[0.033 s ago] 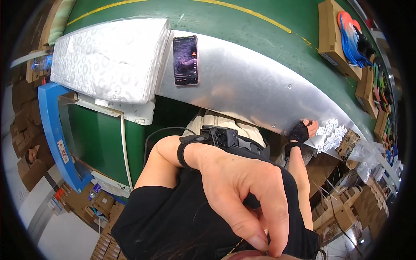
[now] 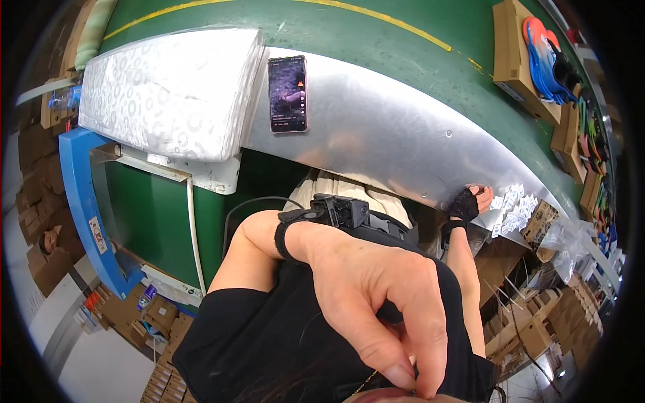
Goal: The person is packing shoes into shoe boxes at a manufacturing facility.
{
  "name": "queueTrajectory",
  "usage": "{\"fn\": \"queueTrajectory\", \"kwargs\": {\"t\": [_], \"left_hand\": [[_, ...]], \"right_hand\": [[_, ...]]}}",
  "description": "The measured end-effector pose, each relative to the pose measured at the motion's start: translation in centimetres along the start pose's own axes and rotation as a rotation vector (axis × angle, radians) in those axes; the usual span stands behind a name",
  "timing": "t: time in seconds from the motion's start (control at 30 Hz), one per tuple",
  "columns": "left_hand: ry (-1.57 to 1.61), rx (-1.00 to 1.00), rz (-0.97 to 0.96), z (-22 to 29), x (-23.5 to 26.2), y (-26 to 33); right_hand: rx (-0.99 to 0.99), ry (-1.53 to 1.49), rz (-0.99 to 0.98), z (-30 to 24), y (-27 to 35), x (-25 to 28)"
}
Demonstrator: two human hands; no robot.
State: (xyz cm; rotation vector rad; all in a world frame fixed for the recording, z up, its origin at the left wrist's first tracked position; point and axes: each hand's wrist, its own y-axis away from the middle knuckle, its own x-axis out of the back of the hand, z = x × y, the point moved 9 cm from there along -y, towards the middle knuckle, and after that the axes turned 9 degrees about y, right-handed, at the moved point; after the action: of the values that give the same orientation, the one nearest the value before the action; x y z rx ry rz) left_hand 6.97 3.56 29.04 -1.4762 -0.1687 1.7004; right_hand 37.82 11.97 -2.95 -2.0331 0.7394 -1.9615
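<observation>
My left hand point(image 2: 379, 292), with a black band around its wrist, is raised close to the camera at the lower middle. Its thumb and forefinger are pinched together; anything between the tips is too small or hidden to make out. Far to the right, my right hand point(image 2: 478, 198) wears a black fingerless glove and rests on the metal tabletop point(image 2: 376, 121). Its fingers are curled, and what they may hold is hidden. Right beside it lies a pile of small white packets point(image 2: 516, 211).
A phone point(image 2: 287, 94) with a lit screen lies beside a stack of white patterned sheets point(image 2: 171, 91) under clear film. A blue frame point(image 2: 91, 208) stands at the left. Shoe boxes point(image 2: 524, 67) with a colourful shoe point(image 2: 541, 57) line the far right. A clear plastic bag point(image 2: 568, 245) hangs past the packets.
</observation>
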Motion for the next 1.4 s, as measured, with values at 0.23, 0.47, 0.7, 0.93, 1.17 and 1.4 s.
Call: {"fn": "queueTrajectory", "kwargs": {"t": [0.23, 0.47, 0.7, 0.93, 1.17, 1.4], "left_hand": [[-0.023, 0.001, 0.002, 0.1, 0.2, -0.2], [-0.008, -0.019, -0.008, -0.1, 0.2, -0.5], [-0.007, -0.005, -0.008, -0.1, 0.2, -0.6], [0.002, 0.095, 0.022, -0.4, 0.6, -0.4], [0.016, 0.000, 0.053, -0.6, 0.5, -0.4], [-0.002, 0.073, 0.009, -0.6, 0.4, -0.5]], "right_hand": [[0.007, 0.023, 0.020, 0.6, 0.3, -0.6], [0.059, 0.044, 0.071, -2.1, -0.2, 1.8], [-0.009, 0.033, -0.051, 1.0, 0.2, -1.1], [-0.010, 0.027, -0.023, -0.2, -0.1, -0.1], [0.086, 0.070, 0.037, -0.2, 0.1, 0.2], [-0.019, 0.017, -0.016, 0.0, -0.5, 0.2]]}}
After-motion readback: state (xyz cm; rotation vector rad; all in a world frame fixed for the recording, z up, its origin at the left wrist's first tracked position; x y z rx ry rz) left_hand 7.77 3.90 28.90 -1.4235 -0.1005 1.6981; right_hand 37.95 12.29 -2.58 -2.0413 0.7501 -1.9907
